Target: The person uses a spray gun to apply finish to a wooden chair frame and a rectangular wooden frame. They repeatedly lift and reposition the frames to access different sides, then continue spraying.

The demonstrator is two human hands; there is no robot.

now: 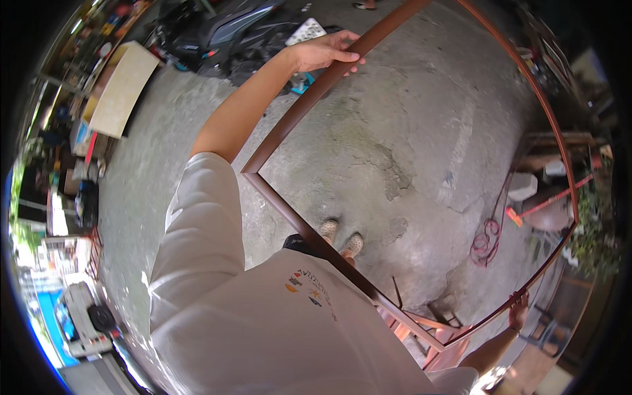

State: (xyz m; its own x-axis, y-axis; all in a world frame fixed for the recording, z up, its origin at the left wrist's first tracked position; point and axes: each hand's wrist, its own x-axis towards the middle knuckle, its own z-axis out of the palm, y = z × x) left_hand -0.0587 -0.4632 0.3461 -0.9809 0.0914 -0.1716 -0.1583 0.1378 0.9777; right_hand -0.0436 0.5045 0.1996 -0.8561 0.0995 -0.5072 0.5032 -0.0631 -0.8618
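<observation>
A large brown frame [297,117] with four long bars, apparently wooden, is held up in front of my body. The concrete floor shows through its open middle. My left hand [329,51] grips the left bar at the top of the view, thumb on the near face and fingers curled around the edge. At the lower right, my right hand [519,311] is closed around the opposite bar, its fingers partly hidden. The bar nearest me crosses in front of my white shirt [276,322]. The frame's far corner runs out of view at the top.
A dark motorcycle [230,33] is parked at the top left, near a cream panel [125,89]. A coiled pink hose or cord [486,243] lies on the concrete floor [421,131]. Plants [596,243] line the right side. A vehicle [85,319] stands at the lower left.
</observation>
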